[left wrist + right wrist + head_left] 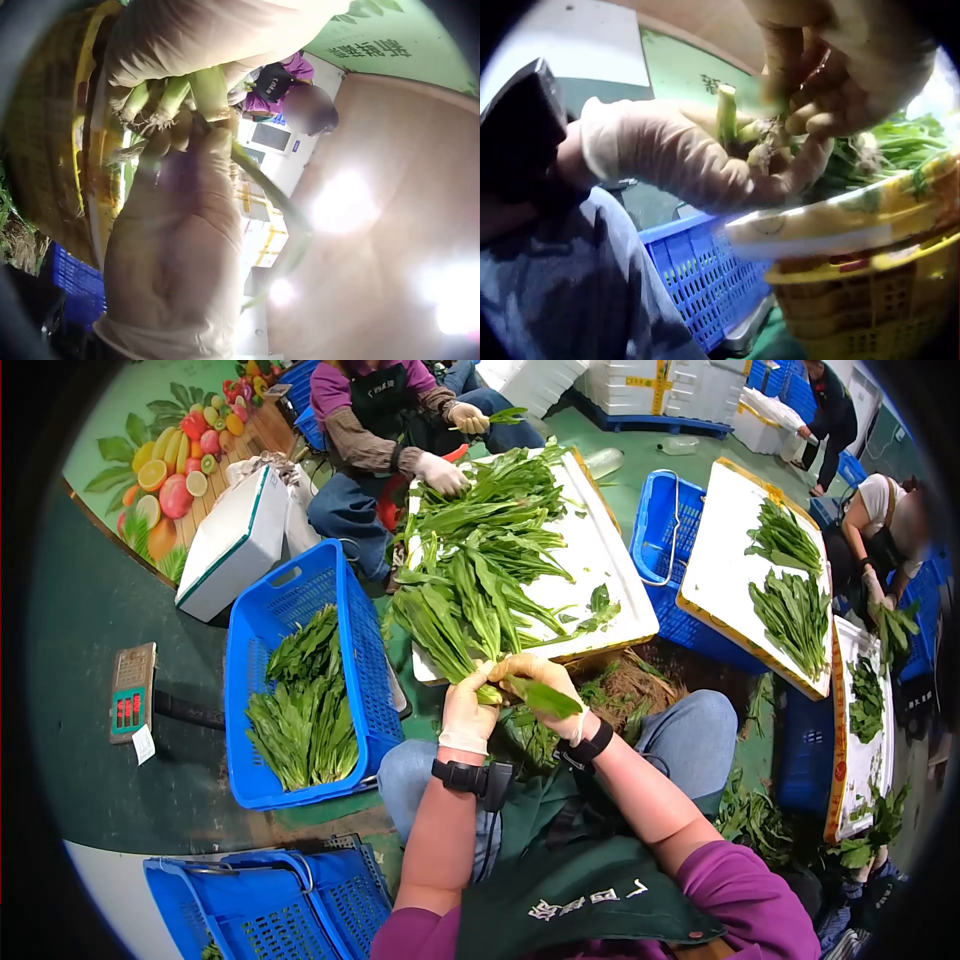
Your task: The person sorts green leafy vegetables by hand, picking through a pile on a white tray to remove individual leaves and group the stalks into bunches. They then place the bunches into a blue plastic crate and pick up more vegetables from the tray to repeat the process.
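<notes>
In the head view, my gloved left hand (466,712) grips a bunch of long leafy greens (432,622) by the stem ends. White stems with fine roots (166,105) stick out of that grip in the left wrist view. Close against it, my gloved right hand (548,678) pinches at the root end, and a single leaf (545,698) trails from its fingers. Its fingertips overlap the roots in the right wrist view. Beyond both hands, a pile of greens (510,490) covers much of a white foam board (600,575).
On my left stands a blue basket (365,660) with greens inside, near a scale (132,695). Stacked blue baskets (270,920) are at lower left. Trimmings (640,695) lie below the board. A person (375,430) sits opposite; another board (730,560) holds bunches at right.
</notes>
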`<action>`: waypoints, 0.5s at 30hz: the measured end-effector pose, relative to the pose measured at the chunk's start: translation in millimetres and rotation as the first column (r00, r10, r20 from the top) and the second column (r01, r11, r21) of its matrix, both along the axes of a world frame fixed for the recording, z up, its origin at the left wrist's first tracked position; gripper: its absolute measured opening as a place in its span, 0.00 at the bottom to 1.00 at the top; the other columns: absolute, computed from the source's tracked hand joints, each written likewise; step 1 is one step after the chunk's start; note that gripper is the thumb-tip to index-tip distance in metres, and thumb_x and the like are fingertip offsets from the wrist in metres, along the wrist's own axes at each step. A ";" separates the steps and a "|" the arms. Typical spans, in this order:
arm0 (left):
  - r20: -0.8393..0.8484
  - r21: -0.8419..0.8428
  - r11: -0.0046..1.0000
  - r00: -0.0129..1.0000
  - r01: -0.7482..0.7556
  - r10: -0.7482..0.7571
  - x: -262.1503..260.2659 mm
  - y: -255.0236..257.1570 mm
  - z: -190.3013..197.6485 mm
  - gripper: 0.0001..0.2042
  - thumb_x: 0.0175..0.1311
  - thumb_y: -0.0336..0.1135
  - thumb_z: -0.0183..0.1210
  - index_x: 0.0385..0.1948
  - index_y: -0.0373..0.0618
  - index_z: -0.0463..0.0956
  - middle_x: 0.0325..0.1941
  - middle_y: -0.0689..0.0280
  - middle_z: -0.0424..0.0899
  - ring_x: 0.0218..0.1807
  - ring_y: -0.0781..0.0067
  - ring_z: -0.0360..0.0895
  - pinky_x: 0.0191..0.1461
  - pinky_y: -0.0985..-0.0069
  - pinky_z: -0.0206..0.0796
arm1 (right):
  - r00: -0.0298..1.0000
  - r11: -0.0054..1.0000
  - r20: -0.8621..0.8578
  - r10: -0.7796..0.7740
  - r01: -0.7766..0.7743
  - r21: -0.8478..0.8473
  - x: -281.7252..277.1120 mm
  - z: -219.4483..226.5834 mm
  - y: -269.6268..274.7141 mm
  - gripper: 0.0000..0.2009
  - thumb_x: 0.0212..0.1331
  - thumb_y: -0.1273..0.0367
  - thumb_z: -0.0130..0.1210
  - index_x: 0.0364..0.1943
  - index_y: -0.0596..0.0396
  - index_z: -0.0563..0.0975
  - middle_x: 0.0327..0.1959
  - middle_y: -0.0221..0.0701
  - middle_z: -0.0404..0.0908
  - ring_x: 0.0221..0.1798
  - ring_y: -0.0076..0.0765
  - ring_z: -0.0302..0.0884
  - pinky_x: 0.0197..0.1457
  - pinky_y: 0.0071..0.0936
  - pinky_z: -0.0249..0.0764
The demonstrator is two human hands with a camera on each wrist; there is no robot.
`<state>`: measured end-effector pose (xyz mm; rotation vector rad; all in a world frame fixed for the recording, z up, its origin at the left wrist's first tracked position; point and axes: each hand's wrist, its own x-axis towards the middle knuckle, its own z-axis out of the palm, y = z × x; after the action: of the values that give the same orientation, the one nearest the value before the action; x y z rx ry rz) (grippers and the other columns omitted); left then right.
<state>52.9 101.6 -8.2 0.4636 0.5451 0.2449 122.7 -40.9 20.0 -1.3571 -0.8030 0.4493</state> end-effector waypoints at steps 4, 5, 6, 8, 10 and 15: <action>0.130 0.108 0.989 0.987 -0.106 0.091 -3.0 -9.6 22.4 0.09 0.65 0.20 0.56 0.44 0.42 0.74 0.48 0.60 0.81 0.49 0.63 0.80 0.51 0.65 0.75 | 0.951 0.992 0.283 -0.121 0.127 -0.002 -9.5 13.9 -5.1 0.08 0.59 0.75 0.57 0.41 0.56 0.81 0.42 0.34 0.81 0.49 0.38 0.78 0.53 0.30 0.73; 0.147 0.157 0.977 0.982 -0.141 0.118 -2.7 -10.2 20.6 0.10 0.64 0.20 0.57 0.45 0.42 0.73 0.47 0.61 0.81 0.48 0.63 0.80 0.49 0.66 0.76 | 0.938 0.987 0.312 -0.151 0.159 0.000 -10.9 14.3 -5.7 0.08 0.58 0.75 0.58 0.41 0.55 0.81 0.42 0.35 0.81 0.49 0.41 0.77 0.53 0.32 0.74; 0.166 0.205 0.963 0.975 -0.177 0.144 -2.8 -10.9 22.4 0.10 0.64 0.20 0.58 0.45 0.43 0.73 0.46 0.61 0.81 0.47 0.64 0.81 0.48 0.66 0.76 | 0.937 0.987 0.313 -0.152 0.159 0.001 -10.4 11.0 -7.3 0.08 0.58 0.75 0.58 0.41 0.55 0.81 0.42 0.35 0.81 0.49 0.41 0.77 0.53 0.32 0.74; 0.084 0.253 0.944 0.977 -0.210 0.194 -2.8 -8.0 28.5 0.10 0.64 0.20 0.58 0.45 0.43 0.73 0.45 0.61 0.81 0.46 0.64 0.81 0.46 0.68 0.76 | 0.780 0.947 0.621 0.079 0.137 -0.292 -3.3 2.7 -13.1 0.09 0.56 0.71 0.58 0.40 0.52 0.82 0.44 0.39 0.81 0.48 0.50 0.78 0.52 0.39 0.75; 0.090 0.298 0.895 0.944 -0.331 0.318 1.7 -0.7 22.6 0.11 0.63 0.21 0.60 0.44 0.43 0.72 0.42 0.61 0.81 0.42 0.65 0.82 0.43 0.71 0.77 | 0.807 0.723 0.389 0.444 -0.067 -0.688 -6.1 -2.3 -23.8 0.12 0.54 0.72 0.56 0.43 0.53 0.82 0.46 0.43 0.82 0.51 0.50 0.79 0.55 0.42 0.74; 0.115 0.194 0.963 0.979 -0.189 0.169 -2.7 -2.1 27.2 0.10 0.66 0.21 0.56 0.46 0.41 0.71 0.48 0.57 0.81 0.47 0.61 0.81 0.48 0.70 0.77 | 0.929 0.857 0.325 -0.175 0.306 -0.415 5.2 3.0 -29.8 0.16 0.60 0.70 0.55 0.52 0.55 0.79 0.46 0.45 0.82 0.53 0.51 0.79 0.57 0.39 0.74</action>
<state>50.3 99.5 19.0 0.5984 0.4680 0.4986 127.9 -70.7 23.0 -1.9753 -0.7621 0.2560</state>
